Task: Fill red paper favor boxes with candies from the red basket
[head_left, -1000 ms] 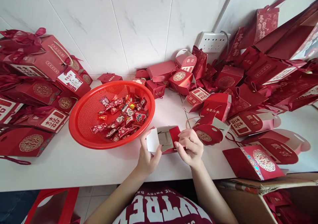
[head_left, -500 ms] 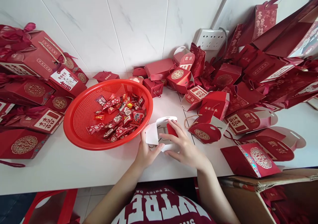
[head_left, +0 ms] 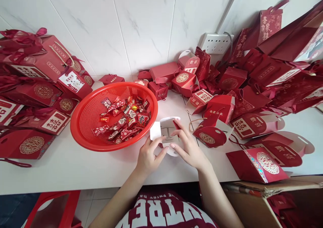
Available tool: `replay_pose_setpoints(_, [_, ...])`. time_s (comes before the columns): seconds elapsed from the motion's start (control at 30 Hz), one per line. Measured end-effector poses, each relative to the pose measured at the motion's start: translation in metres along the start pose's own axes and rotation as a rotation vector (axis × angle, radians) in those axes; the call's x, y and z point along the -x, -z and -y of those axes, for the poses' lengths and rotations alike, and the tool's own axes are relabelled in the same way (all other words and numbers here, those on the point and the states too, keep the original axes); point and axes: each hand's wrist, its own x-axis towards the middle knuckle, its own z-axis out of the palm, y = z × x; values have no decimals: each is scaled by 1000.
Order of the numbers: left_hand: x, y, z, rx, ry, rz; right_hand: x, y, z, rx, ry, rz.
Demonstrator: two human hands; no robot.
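Observation:
A small gift box (head_left: 168,135) stands with its flaps up, its white inside facing me, at the middle of the table near the front. On its left side my left hand (head_left: 151,155) grips the near left wall between thumb and fingers. My right hand (head_left: 188,147) is at the right side, its fingers spread around the red side flap and the near rim. A red plastic basket (head_left: 87,133) holding several wrapped candies (head_left: 126,117) lies just to the left of the box.
Stacked red gift boxes (head_left: 37,120) fill the left side. More red boxes and bags (head_left: 262,123) crowd the back and right. A power strip (head_left: 216,43) is on the wall. A cardboard box (head_left: 248,201) stands below the table edge at right.
My right fingers have drawn out of the box toward its right side. My left fingers have curled over the near left edge. The view has shifted slightly.

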Motion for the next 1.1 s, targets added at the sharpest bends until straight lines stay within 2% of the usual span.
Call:
replay_pose_setpoints(0.1, [-2,2,-4,-65,36,30,4,2,-8,-73,-119,-172])
replay_pose_setpoints(0.17, [-3,2,-5,-81,52,23,7,2,-18,-50,-241,-331])
replay_pose_setpoints(0.23, [-3,1,-5,-81,62,34,10,1,-28,5,-352,-417])
replay_pose_setpoints(0.3, [-3,0,-5,-75,73,63,13,-2,-35,37,-424,-389])
replay_pose_setpoints(0.4, [-3,-2,-4,-62,101,94,16,-7,-39,5,-470,-267])
replay_pose_setpoints(0.5, [-5,-2,-2,-35,124,105,16,-8,-37,-82,-420,-148])
replay_pose_setpoints(0.57, [-5,0,-2,-25,140,115,16,-5,-36,-78,-391,-124])
replay_pose_setpoints(0.67, [-4,3,-4,-19,153,128,16,4,-33,122,-329,-289])
replay_pose_setpoints(0.73, [-2,6,-9,-23,152,131,16,10,-27,271,-158,-406])
replay_pose_setpoints(0.77, [-1,9,-12,-33,148,133,15,13,-23,316,-46,-422])
replay_pose_setpoints(0.83, [0,17,-21,-74,132,143,13,16,-12,355,150,-362])
replay_pose_setpoints(0.9, [0,29,-32,-127,116,157,11,15,-3,351,252,-245])
replay_pose_setpoints(0.97, [1,46,-43,-162,111,184,8,12,3,348,273,-157])
replay_pose_setpoints(1.1, [3,91,-59,-137,33,320,3,6,2,343,240,-152])
